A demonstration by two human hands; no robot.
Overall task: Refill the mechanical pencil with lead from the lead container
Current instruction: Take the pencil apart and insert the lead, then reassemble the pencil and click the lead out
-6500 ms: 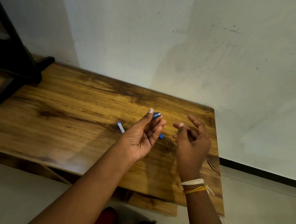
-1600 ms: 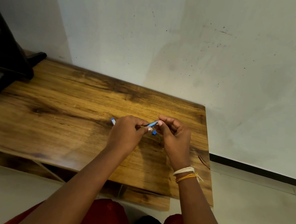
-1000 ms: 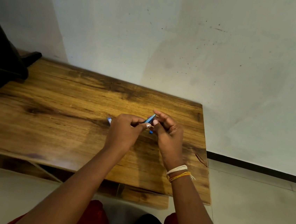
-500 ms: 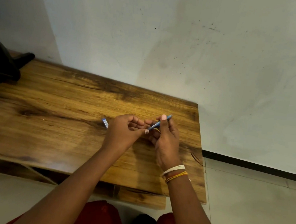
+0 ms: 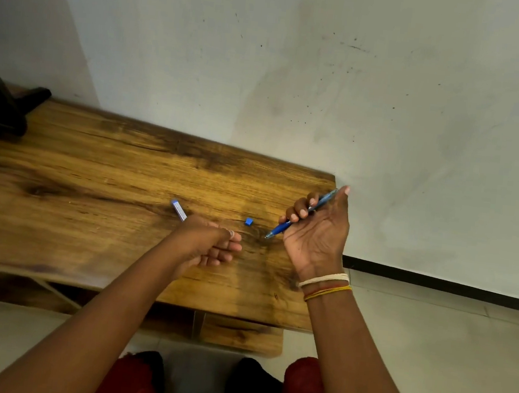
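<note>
My right hand (image 5: 316,234) grips the blue mechanical pencil (image 5: 280,229) in a fist above the right end of the wooden table (image 5: 92,194), its tip slanting down and left. My left hand (image 5: 211,244) hovers low over the table with loosely curled fingers and holds nothing I can see. The small lead container (image 5: 179,210), clear with a blue end, lies on the wood just beyond my left hand. A tiny blue cap (image 5: 248,222) sits on the table between my two hands.
A black stand (image 5: 2,105) occupies the table's far left corner. A grey wall rises directly behind the table. The table's right edge lies close to my right hand, with pale floor tiles beyond. My red-clothed knees (image 5: 133,378) show below the front edge.
My hands have parted. The right hand has pulled the pencil off to the right and taken it in a fist; the left has let go and dropped toward the table.
</note>
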